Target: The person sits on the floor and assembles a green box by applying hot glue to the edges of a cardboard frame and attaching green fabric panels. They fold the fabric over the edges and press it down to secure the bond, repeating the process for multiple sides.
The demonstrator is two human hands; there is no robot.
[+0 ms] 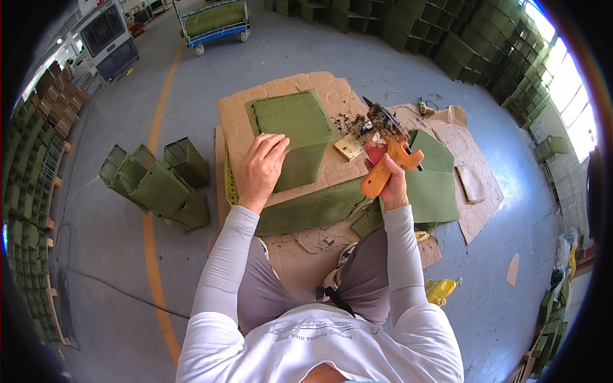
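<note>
My right hand (397,182) is wrapped round the handle of an orange glue gun (399,150) with a red trigger. Its dark, stained front end points away from me, up and to the left. My left hand (262,167) hovers at or just above a folded green fabric panel (297,121), fingers pressed together; whether they pinch anything is hidden. The panel lies on a cardboard sheet (235,118) on top of a green fabric-covered block (300,214) before my knees. Between the panel and the gun sits a small wooden block (348,148) among dark crumbs.
More green panels (434,182) lie on cardboard at the right. Open green fabric boxes (156,188) stand on the floor at left. A yellow object (440,292) is by my right knee. A blue cart (217,32) with a green roll stands far ahead; stacked green boxes line both sides.
</note>
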